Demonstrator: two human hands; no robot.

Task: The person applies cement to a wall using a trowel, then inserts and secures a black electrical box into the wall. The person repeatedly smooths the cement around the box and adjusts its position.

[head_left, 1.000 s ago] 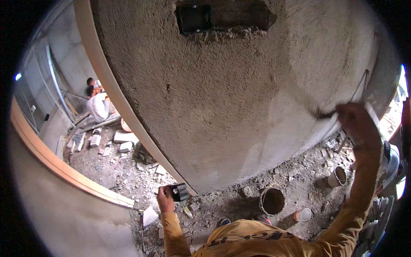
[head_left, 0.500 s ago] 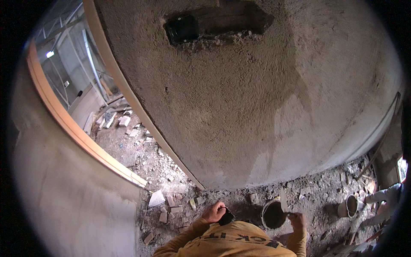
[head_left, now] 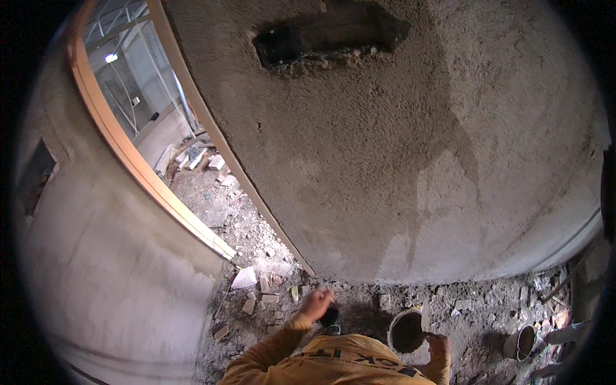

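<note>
Plaster work is low now: the right hand [head_left: 439, 343] holds a trowel [head_left: 425, 317], grip closed on its handle, at the 3 o'clock rim of the dark bucket [head_left: 406, 332] on the rubble floor [head_left: 475, 308]. The left hand [head_left: 316, 303] pinches a small dark object [head_left: 330, 316] at 9 o'clock. I judge it best to load the trowel slowly and keep the blade level.
</note>
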